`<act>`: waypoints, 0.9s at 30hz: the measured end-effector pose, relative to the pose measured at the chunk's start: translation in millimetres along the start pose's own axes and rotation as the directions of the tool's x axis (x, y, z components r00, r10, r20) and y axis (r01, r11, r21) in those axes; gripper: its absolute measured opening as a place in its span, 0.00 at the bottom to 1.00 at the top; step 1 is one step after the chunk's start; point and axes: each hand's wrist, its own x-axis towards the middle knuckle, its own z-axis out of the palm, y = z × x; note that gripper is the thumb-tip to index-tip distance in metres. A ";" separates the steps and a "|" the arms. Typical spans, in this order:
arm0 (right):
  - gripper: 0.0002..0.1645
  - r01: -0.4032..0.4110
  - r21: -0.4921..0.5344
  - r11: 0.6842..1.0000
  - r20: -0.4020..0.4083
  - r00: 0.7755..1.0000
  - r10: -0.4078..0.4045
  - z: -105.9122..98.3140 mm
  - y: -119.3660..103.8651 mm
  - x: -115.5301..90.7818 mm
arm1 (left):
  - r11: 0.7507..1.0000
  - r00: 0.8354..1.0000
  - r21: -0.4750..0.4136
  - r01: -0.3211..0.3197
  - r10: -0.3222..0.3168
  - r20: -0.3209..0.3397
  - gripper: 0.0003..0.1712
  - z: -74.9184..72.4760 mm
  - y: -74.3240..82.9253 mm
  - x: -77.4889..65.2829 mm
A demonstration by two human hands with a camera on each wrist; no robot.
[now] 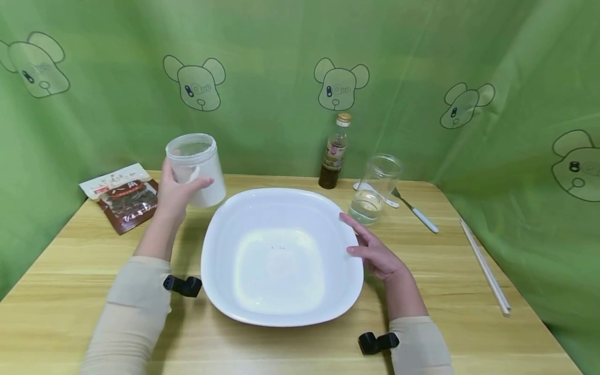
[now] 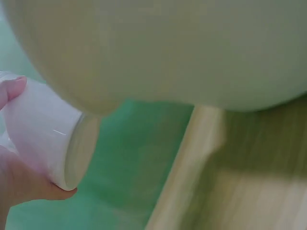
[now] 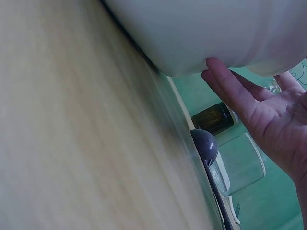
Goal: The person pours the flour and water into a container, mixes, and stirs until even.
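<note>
A large white basin [image 1: 276,260] sits on the wooden table, its inside facing up. At its far left, my left hand [image 1: 175,190] grips a whitish translucent plastic jar [image 1: 206,179] round its side. The jar has an open top, tilts slightly and is held above the table; the left wrist view shows its base and my thumb and fingers round its wall [image 2: 43,127]. My right hand [image 1: 375,250] is at the basin's right rim, fingers mostly straight. In the right wrist view its fingertips [image 3: 213,62] touch the basin's outer wall [image 3: 206,33].
A food packet [image 1: 128,200] lies at the left. Behind the basin stand a bottle of dark liquid [image 1: 332,159] and a clear cup with liquid [image 1: 367,205]. Near them lie a white spoon [image 1: 392,203] and a fork [image 1: 424,220]; chopsticks [image 1: 485,268] lie right. The right wrist view shows a dark ladle-like utensil [image 3: 205,146].
</note>
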 end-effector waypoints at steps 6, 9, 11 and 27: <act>0.43 0.006 0.007 1.000 0.005 1.000 -0.007 -1.4 0.5 0.0 | 1.000 0.999 0.015 0.009 -0.009 -0.048 0.52 -7.6 -18.7 6.1; 0.44 0.007 0.009 1.000 0.011 1.000 -0.007 -1.3 0.8 0.1 | 0.998 0.998 0.064 0.010 -0.006 -0.065 0.53 -10.1 -30.0 8.2; 0.44 0.006 0.011 1.000 0.013 1.000 -0.006 -1.2 1.0 0.1 | 0.996 0.998 0.086 -0.006 0.011 -0.058 0.53 -10.9 -37.3 9.6; 0.43 0.023 -0.008 1.000 0.019 1.000 -0.023 -2.0 2.8 1.9 | 0.994 0.997 0.108 -0.003 0.011 -0.076 0.59 -13.2 -78.3 16.0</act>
